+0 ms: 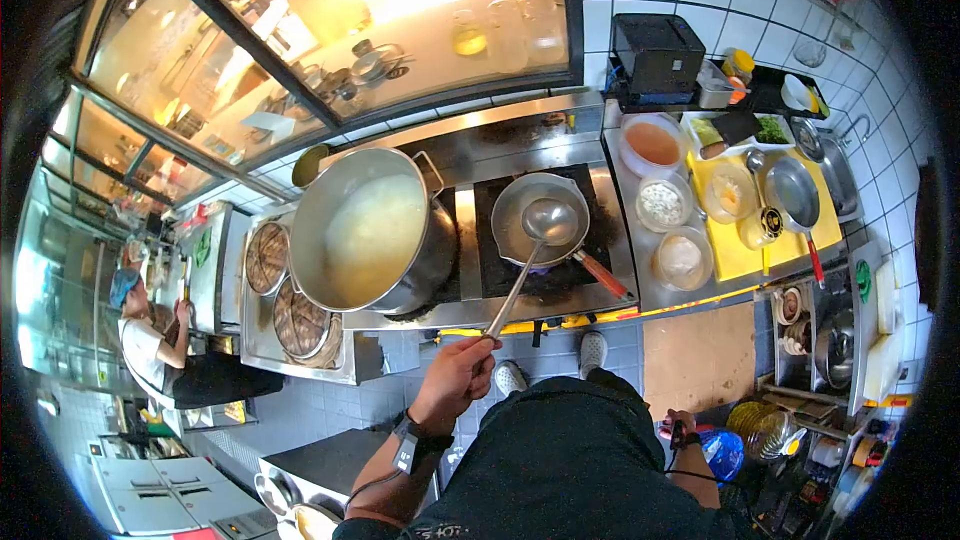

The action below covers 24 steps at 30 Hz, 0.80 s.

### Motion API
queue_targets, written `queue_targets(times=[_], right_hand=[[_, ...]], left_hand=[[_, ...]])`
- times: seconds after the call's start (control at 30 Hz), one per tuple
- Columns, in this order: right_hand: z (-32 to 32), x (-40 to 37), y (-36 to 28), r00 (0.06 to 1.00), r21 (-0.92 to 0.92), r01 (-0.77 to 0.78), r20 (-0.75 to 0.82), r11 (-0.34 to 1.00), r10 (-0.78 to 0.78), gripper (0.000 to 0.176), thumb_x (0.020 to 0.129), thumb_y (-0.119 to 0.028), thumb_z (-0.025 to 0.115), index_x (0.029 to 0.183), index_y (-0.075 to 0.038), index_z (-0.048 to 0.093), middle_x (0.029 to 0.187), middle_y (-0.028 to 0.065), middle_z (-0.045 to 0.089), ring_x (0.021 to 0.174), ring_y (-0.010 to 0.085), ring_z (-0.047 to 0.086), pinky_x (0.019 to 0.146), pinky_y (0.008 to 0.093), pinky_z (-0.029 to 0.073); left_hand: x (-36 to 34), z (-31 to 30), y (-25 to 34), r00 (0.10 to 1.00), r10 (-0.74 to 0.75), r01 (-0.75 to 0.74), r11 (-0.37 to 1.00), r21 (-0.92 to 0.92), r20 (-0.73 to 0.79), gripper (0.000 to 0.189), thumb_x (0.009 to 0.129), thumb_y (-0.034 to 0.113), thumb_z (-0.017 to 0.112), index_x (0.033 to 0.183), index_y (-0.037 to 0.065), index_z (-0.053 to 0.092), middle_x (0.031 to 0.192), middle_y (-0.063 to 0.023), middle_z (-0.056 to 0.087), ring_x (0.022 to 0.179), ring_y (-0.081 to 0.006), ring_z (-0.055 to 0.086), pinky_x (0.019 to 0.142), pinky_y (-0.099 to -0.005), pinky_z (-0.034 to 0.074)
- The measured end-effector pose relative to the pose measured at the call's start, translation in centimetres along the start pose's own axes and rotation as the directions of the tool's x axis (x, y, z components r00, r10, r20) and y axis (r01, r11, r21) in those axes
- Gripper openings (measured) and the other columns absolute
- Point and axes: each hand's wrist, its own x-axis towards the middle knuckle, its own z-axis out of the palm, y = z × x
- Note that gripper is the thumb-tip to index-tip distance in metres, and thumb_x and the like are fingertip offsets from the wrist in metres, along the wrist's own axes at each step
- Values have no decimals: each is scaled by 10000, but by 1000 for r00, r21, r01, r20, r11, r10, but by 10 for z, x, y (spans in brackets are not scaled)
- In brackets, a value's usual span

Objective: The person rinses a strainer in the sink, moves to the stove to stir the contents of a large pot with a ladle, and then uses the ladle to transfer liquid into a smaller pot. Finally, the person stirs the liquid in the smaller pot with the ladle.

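My left hand [455, 380] is closed around the end of a long metal ladle [549, 221]. The ladle's bowl lies in or just over a grey pan [508, 202] on the burner; what is in the pan is hard to make out. The pan's reddish handle [602, 275] points toward me and to the right, with no hand on it. Left of the pan stands a big stockpot [437, 250] of cloudy, pale yellow broth [372, 230]. My right hand [681, 424] hangs low by my side, its fingers too small and partly hidden to read.
Bamboo steamers [304, 325] sit at the left. On the right counter are tubs, including a white one [683, 258], and a small pan [793, 192] on a yellow board [735, 262]. A co-worker [150, 335] works far left. Bottles [768, 428] stand low right.
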Motion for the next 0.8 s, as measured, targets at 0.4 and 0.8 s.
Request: queue_targets(times=[0.4, 0.8], right_hand=[[-4, 18, 13, 923, -140, 267, -247, 953, -295, 328, 807, -258, 663, 999, -43, 507, 823, 124, 566, 632, 315, 603, 587, 475, 549], [52, -7, 19, 803, -465, 133, -467, 875, -370, 172, 860, -252, 558, 859, -81, 559, 691, 93, 557, 551, 284, 590, 451, 408, 520]], left_hand=[[0, -4, -3, 994, 54, -45, 994, 101, -92, 179, 905, 179, 531, 975, 15, 553, 633, 16, 456, 406, -59, 350, 367, -212, 272], [-11, -9, -1, 961, 219, -151, 927, 344, -167, 186, 910, 170, 519, 982, 11, 582, 606, 36, 436, 392, -52, 363, 338, -214, 294]])
